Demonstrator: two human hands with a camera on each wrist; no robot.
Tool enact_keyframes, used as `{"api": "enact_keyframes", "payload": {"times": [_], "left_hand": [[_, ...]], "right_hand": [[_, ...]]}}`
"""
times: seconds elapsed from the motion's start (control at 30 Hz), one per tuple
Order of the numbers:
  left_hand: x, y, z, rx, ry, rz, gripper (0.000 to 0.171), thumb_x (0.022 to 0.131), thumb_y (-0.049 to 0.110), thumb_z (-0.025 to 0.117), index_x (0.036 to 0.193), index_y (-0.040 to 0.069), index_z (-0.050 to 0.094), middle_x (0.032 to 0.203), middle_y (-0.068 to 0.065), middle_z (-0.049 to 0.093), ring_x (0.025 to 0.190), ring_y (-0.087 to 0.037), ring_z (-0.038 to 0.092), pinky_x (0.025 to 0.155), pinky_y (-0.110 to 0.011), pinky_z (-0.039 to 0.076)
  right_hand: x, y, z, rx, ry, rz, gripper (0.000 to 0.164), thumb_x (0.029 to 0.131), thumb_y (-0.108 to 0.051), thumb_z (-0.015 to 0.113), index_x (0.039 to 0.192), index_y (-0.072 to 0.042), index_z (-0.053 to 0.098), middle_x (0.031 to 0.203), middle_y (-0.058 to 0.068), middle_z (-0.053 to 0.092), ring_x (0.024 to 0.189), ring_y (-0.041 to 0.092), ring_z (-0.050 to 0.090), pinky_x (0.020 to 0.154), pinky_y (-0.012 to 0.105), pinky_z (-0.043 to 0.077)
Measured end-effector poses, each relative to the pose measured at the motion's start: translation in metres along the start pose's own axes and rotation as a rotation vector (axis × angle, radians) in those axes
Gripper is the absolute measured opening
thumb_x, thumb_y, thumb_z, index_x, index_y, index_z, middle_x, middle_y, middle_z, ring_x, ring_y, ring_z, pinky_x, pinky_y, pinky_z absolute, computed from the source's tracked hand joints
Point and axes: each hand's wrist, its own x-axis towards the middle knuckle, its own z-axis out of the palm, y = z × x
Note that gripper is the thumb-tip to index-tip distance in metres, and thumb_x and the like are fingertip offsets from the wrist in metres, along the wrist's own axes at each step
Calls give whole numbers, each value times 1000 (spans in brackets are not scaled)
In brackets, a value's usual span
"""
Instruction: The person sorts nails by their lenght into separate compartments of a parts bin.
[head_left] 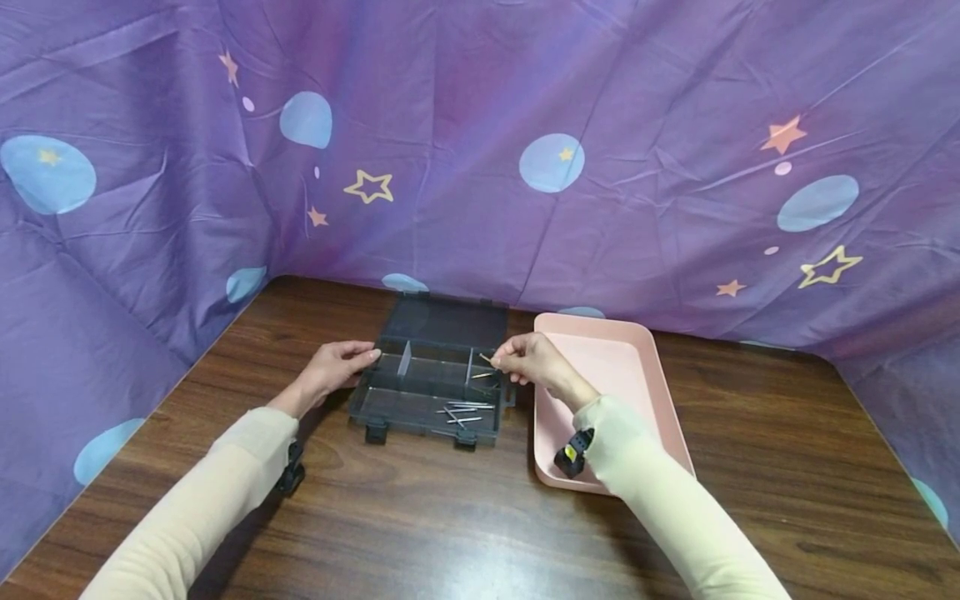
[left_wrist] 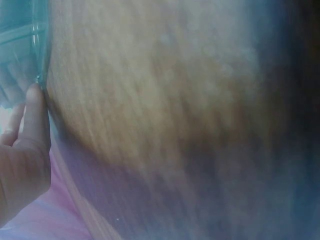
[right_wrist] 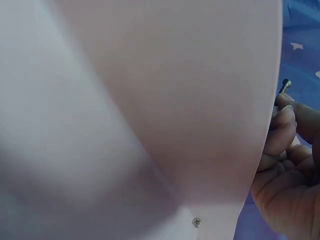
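A clear grey plastic compartment box lies with its lid folded back. My left hand holds its left edge; in the left wrist view, fingers show through the clear plastic. Between thumb and fingertips my right hand pinches a brass-coloured screw above the box's right rear compartment. Brass-coloured screws lie in that compartment below. Several long silver screws or nails lie crossed in the front compartment; their exact kind is too small to tell.
A pink tray stands right of the box, under my right forearm. One small screw lies in it. Two black latches stick out at the box's front. A purple patterned cloth hangs behind the brown wooden table.
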Motion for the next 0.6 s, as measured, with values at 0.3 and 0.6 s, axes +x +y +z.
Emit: {"api": "enact_keyframes", "payload": {"times": [0.3,0.6], "left_hand": [[0,-1,0,-1,4,1,53,97,27,53,138,-4,42,140,-23,44,128,-33,44,98,-41,47],[0,-1,0,-4,3,5,53,97,27,53,138,-4,42,140,-25,44,128,-33,43,99,-41,46]], "right_hand": [[-2,-2,3,-20,-4,-13,14,85,0,65,89,14,65,61,-8,55,48,2,46,42,15,39],[-1,0,0,93,28,26,15,88,-1,61,92,14,63,65,-7,58,50,1,47,45,14,40]]}}
